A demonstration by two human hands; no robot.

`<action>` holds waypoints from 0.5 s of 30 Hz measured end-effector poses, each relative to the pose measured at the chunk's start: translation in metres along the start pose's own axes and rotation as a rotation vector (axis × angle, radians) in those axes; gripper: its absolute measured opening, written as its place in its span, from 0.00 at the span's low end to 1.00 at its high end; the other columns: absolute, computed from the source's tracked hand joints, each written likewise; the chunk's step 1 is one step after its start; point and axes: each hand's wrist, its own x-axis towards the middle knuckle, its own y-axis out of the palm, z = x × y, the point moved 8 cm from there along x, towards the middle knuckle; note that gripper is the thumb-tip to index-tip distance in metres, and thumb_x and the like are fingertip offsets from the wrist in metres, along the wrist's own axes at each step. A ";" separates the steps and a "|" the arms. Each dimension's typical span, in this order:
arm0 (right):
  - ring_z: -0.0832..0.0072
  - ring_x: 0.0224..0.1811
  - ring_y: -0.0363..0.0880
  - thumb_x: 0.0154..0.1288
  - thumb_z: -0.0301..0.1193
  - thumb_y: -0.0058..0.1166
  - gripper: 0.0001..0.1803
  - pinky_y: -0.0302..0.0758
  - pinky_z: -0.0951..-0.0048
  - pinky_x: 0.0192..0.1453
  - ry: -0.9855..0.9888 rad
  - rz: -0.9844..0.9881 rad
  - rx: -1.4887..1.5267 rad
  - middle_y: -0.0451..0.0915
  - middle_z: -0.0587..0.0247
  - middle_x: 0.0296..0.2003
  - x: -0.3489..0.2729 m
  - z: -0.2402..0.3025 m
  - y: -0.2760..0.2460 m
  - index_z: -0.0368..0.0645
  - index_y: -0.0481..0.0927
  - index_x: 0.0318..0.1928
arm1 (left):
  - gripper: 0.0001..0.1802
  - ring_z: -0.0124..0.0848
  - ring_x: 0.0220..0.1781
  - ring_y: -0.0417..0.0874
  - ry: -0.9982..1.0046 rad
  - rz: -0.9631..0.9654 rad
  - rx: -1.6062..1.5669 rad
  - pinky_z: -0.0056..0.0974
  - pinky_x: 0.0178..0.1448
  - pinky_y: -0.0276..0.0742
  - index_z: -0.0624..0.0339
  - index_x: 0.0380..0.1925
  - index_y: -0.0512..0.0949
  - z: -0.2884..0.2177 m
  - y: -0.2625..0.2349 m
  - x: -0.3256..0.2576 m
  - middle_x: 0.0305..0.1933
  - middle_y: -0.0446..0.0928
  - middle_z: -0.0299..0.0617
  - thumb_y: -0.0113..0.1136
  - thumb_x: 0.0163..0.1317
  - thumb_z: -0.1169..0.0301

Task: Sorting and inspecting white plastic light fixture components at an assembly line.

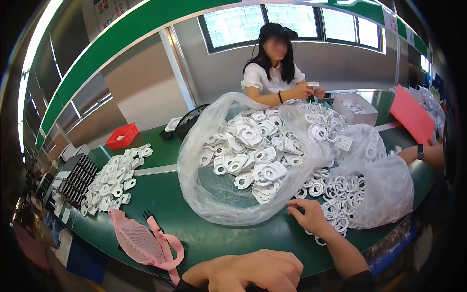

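Near the front edge of the table, my left hand (253,271) is closed, knuckles up and fingers curled under. Its fingertips are out of sight, so whatever they hold is hidden. My right hand (310,215) reaches to the near rim of a big clear plastic bag (202,207), its thumb and index finger apart and nothing visible between them. In that bag lies a heap of white plastic plates with round holes (265,171). Loose white plastic rings (343,223) lie beside my right hand, next to a second clear bag (386,192).
Across the green table (160,192), a person (272,73) holds a small white part. Another person's hand (409,154) rests at the right. To the left are a pink strapped bag (138,238), piled white parts (114,180), stacked dark trays (75,180) and a red bin (122,136).
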 end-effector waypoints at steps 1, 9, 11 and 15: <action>0.72 0.27 0.79 0.56 0.25 0.54 0.10 0.73 0.76 0.33 -0.005 0.008 -0.022 0.80 0.56 0.26 0.001 0.002 -0.001 0.37 0.79 0.39 | 0.02 0.35 0.25 0.69 -0.141 0.022 -0.047 0.39 0.30 0.66 0.57 0.27 0.76 0.005 -0.001 0.001 0.31 0.72 0.46 0.59 0.52 0.75; 0.73 0.26 0.79 0.56 0.25 0.54 0.09 0.73 0.75 0.33 -0.021 0.028 -0.067 0.81 0.56 0.27 0.002 0.002 0.000 0.37 0.80 0.39 | 0.04 0.34 0.24 0.68 -0.263 -0.027 0.312 0.36 0.26 0.65 0.54 0.24 0.79 0.005 -0.004 -0.011 0.29 0.72 0.45 0.60 0.51 0.77; 0.72 0.27 0.79 0.56 0.25 0.54 0.09 0.73 0.75 0.33 -0.031 0.025 -0.072 0.81 0.56 0.27 0.001 0.003 -0.001 0.37 0.80 0.39 | 0.03 0.34 0.24 0.69 -0.229 -0.003 0.271 0.35 0.25 0.64 0.54 0.25 0.78 0.009 -0.001 -0.008 0.29 0.72 0.45 0.60 0.51 0.76; 0.70 0.27 0.79 0.56 0.26 0.55 0.09 0.73 0.74 0.34 -0.026 0.021 -0.079 0.81 0.56 0.28 0.001 0.005 -0.002 0.38 0.80 0.38 | 0.02 0.35 0.24 0.69 -0.214 0.032 0.157 0.36 0.25 0.65 0.55 0.25 0.77 0.011 0.003 -0.004 0.29 0.72 0.46 0.61 0.51 0.73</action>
